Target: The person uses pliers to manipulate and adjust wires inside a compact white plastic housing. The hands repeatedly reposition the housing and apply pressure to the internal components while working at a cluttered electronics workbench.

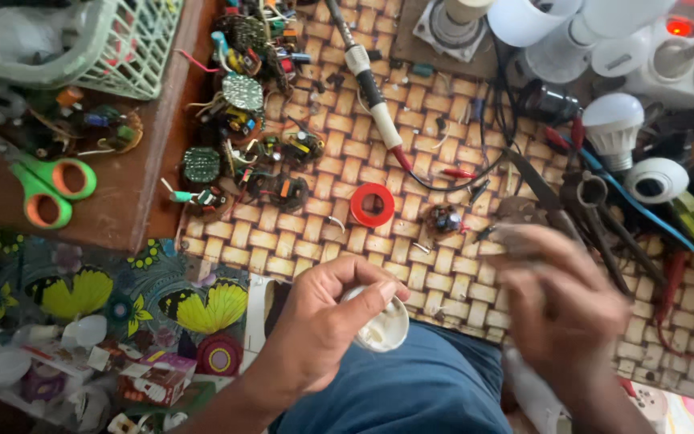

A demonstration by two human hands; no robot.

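Observation:
My left hand (327,321) grips a small white round lamp housing (383,325) over my blue-clad lap, its open side turned up. My right hand (560,301) is blurred with motion just right of it, above the woven mat (435,265); whether it holds anything I cannot tell. A red tape ring (372,204) and a small round circuit board (443,218) lie on the mat a little beyond both hands.
Several round circuit boards (242,92) are piled at the mat's far left. A soldering iron (367,80) lies diagonally. White bulbs (614,119), scissors (580,209) and a power strip (684,48) crowd the right. Green-handled scissors (50,189) and a green basket (122,44) sit left.

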